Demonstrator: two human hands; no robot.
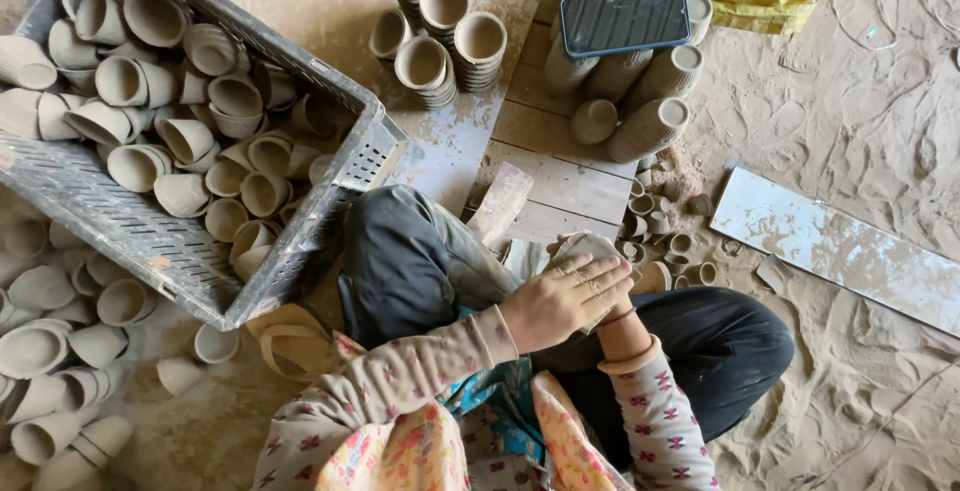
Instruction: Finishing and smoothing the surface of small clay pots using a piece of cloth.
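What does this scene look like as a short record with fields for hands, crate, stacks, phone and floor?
left hand: laid over a pale clay piece in the lap
right hand: mostly hidden under the left, beneath the piece
crate: grey, perforated, tilted, full of loose clay cups
stacks: nested cups on a wooden board
phone: dark, lying across cup stacks
floor: sandy, with a white plank

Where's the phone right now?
In the head view the phone lies face up at the top, right of centre, resting on a heap of stacked clay cups on the wooden boards, well above the hands.
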